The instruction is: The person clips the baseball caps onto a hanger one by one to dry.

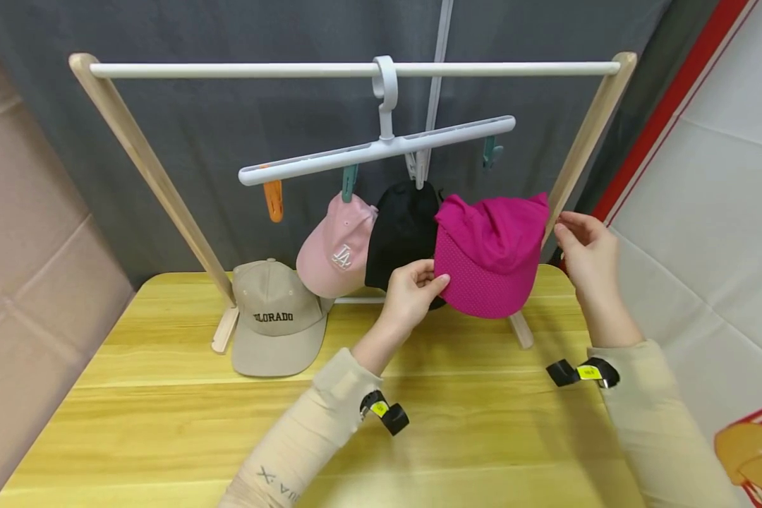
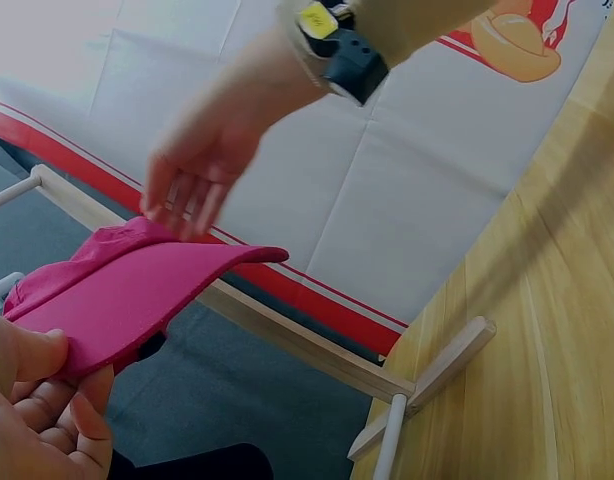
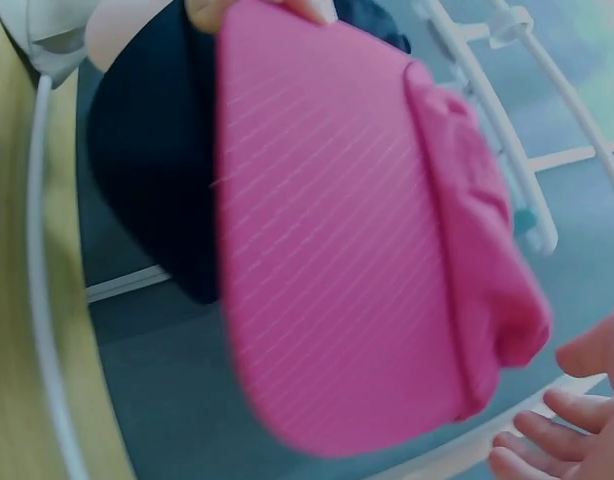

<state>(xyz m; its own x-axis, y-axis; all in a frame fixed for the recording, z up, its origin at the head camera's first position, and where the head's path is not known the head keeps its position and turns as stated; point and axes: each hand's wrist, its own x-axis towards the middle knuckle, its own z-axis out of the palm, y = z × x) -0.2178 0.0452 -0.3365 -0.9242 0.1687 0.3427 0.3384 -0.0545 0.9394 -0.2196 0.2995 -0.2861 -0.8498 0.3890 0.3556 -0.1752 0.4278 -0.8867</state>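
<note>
A magenta cap [image 1: 498, 247] with a dotted brim is held up before the hanger's right half. My left hand [image 1: 409, 296] pinches the left edge of its brim, thumb on top in the left wrist view. Beyond the cap's right side, my right hand [image 1: 587, 254] has loosely bent fingers and holds nothing; a gap separates it from the cap [image 3: 347, 240] in the right wrist view. Behind hang a black cap [image 1: 400, 233] from a grey clip [image 1: 419, 168] and a pink LA cap [image 1: 343, 247] from a teal clip [image 1: 350, 182].
A white hanger [image 1: 330, 161] hangs tilted from the rack's white bar [image 1: 228, 70]. Its orange clip [image 1: 273, 200] and right teal clip [image 1: 492, 152] hold nothing. A beige cap [image 1: 279, 317] sits at the left rack foot [image 1: 224, 330] on the wooden table [image 1: 165, 423].
</note>
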